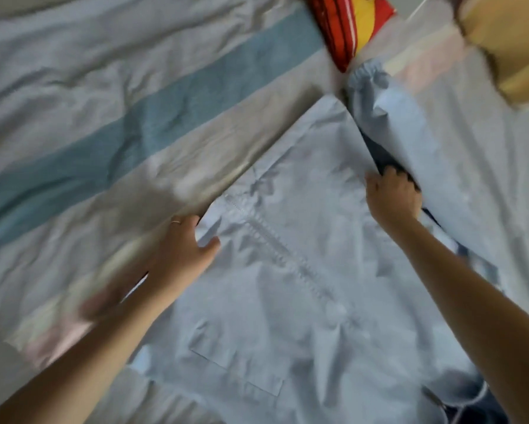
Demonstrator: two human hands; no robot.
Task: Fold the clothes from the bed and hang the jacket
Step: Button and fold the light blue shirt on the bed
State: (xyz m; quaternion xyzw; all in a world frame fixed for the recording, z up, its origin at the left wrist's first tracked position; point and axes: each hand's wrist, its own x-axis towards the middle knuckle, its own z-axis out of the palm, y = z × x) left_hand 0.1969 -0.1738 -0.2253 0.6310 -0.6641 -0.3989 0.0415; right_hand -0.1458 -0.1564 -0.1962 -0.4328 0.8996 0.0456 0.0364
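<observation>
Nearest, bottom rt: dark blue fabric (474,405), cut off by the frame; can't tell if it's lining or a separate garment. Pale blue jacket (287,301) lies spread front-up on the striped bed cover (104,142). Its patch pocket (235,371) is on the near side and the zip (275,240) runs diagonally away.

Left hand (183,249), w/ ring (175,222), is at the jacket's left edge, thumb over the fabric. It looks to be pinching that edge, tho motion blur softens it. Right hand (393,194) is farther off, fingers curled into the fold where the sleeve (388,117) meets the body, gripping it; dark lining shows there. The sleeve's elastic cuff points to the far side.

Open cover w/ teal & grey stripes lies left of the jacket, and more plain cover lies to the rt.

Far: red-and-yellow item (348,22) just beyond the cuff, cut off at top, markings unreadable. Cream object (507,44) in the far rt corner is blurred & unidentifiable.
</observation>
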